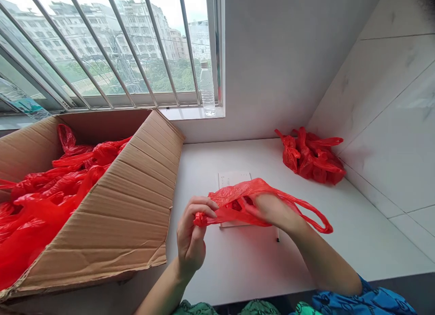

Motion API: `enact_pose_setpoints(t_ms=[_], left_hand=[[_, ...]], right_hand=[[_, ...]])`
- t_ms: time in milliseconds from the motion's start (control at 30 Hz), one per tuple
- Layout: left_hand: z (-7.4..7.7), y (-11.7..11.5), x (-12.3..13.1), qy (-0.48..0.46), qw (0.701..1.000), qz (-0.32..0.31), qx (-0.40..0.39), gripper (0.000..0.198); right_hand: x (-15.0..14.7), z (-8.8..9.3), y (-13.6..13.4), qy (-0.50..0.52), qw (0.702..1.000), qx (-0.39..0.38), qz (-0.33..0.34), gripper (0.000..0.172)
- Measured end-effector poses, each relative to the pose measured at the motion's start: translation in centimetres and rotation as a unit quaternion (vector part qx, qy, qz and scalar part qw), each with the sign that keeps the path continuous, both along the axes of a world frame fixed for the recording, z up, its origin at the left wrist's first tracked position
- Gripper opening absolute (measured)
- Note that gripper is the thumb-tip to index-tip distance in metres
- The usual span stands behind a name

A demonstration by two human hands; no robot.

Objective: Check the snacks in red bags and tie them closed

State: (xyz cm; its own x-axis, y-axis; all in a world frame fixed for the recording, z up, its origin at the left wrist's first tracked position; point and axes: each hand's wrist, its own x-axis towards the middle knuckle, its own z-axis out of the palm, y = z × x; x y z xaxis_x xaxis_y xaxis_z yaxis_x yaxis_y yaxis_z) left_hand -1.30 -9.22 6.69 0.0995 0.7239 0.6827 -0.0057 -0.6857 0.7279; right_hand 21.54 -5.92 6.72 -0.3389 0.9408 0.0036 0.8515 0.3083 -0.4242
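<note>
A thin red plastic bag (238, 193) is stretched between both hands above the white counter. My left hand (192, 235) pinches its bunched end between thumb and fingers. Most of my right hand (272, 210) is inside or wrapped by the bag's body, and the bag's loop handle (314, 220) hangs off my wrist to the right. Under the bag lies a small white notepad (234, 179), with a dark pen tip (277, 238) showing beside my right forearm.
A large open cardboard box (136, 206) full of red bags (44, 192) fills the left side. A heap of knotted red bags (312, 158) sits in the far right corner against the tiled wall. A clear water bottle (207, 90) stands on the barred window's sill.
</note>
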Motion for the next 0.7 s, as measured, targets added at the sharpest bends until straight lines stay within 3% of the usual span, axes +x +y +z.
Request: enact_pose_setpoints(t_ms=[233, 700], left_hand=[[0.2, 0.3, 0.5, -0.007, 1.0, -0.004, -0.007, 0.025], [0.3, 0.3, 0.5, 0.017, 1.0, 0.005, -0.003, 0.025]], right_hand=[[3.1, 1.9, -1.2, 0.01, 0.998, 0.051, -0.042, 0.022], [3.9, 0.4, -1.7, -0.129, 0.975, 0.122, -0.132, 0.029]])
